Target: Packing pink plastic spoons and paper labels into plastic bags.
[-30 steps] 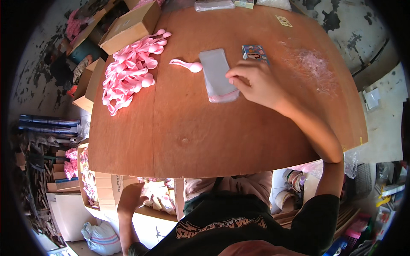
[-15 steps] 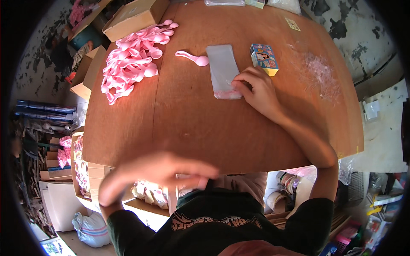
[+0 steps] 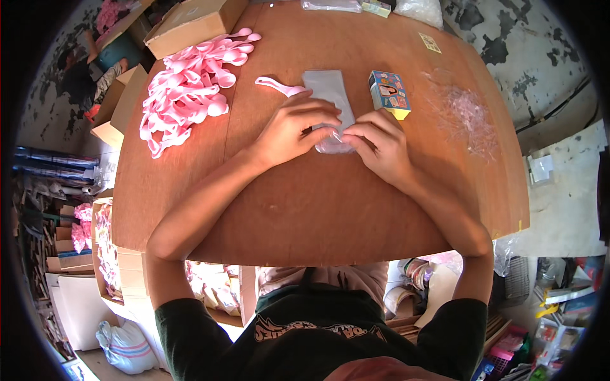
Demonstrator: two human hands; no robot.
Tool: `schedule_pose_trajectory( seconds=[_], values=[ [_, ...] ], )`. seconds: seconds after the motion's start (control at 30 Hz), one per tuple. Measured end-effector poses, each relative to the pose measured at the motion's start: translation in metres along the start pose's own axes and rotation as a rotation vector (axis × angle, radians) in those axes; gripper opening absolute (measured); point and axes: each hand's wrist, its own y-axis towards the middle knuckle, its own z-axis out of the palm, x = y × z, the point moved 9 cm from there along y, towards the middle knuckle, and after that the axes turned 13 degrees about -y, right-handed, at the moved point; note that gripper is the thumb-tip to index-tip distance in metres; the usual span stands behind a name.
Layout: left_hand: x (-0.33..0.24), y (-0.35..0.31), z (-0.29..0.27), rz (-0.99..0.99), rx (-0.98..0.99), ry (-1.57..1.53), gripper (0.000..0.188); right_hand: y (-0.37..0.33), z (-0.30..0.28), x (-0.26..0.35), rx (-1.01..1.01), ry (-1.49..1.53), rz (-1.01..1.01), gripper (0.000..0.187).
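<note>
A flat stack of clear plastic bags lies on the table in front of me. Over its near end my left hand and my right hand meet, thumb and fingers pinched on the edge of the top plastic bag. The fingers partly cover that end. One pink measuring spoon lies left of the bags, its bowl partly behind my left hand. Just beyond my right hand stands a small blue and yellow printed box.
A big heap of pink spoons covers the table's left side, below a cardboard box. Thin clear plastic strips lie tangled at the right. A small yellowish card lies far right. Another person is at the far left.
My left hand has come up from the near table edge to the bags and joined the right one. The right hand stays at the bags' near end.
</note>
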Motion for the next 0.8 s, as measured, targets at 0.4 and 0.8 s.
schedule_pose_trajectory(
  seconds=[0.4, 0.8],
  values=[
    [0.056, -0.018, -0.008, -0.455, -0.263, -0.556, 0.008, 0.011, -0.042, -0.050, 0.089, -0.563, 0.114, 0.022],
    [0.074, -0.024, -0.010, -0.590, -0.292, -0.625, 0.022, 0.011, -0.047, -0.082, 0.315, -0.335, 0.155, 0.011]
  ],
)
